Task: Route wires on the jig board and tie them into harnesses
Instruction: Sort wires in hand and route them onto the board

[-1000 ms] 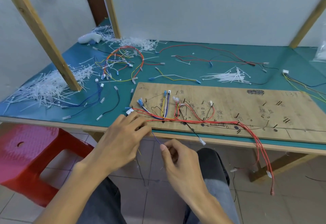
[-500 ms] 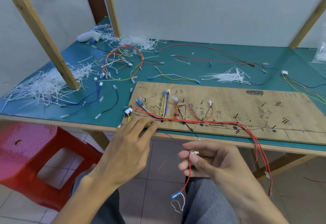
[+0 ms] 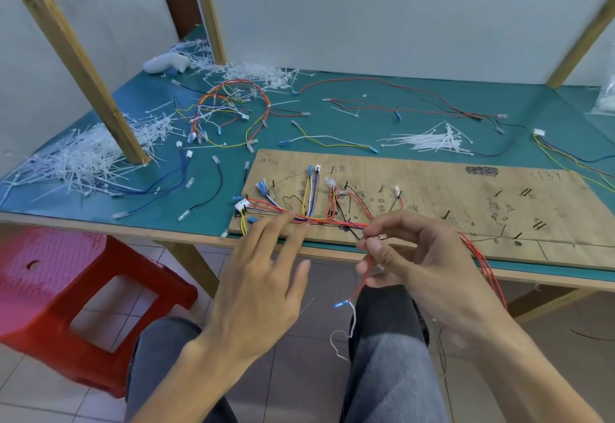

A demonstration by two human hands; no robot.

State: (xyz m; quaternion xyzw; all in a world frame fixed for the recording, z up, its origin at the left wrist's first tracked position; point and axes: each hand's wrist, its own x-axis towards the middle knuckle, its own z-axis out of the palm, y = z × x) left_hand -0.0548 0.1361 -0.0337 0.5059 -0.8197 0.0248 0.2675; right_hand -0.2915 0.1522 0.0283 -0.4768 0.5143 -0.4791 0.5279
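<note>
The wooden jig board lies on the green table near its front edge. Red, yellow, blue and black wires run along its left half around small pegs. My right hand pinches a red wire with a metal terminal at its top end, just in front of the board's edge. A blue connector and a white wire hang from it over my knee. My left hand hovers with its fingers spread, its fingertips over the board's left front corner.
Heaps of white cable ties lie at the left around a wooden post. A finished harness coil, loose wires and a small tie bundle lie behind the board. A red stool stands at the left.
My right hand has risen from my lap to the board's front edge, bringing up a red wire. My left hand let go of the wires and spread its fingers.
</note>
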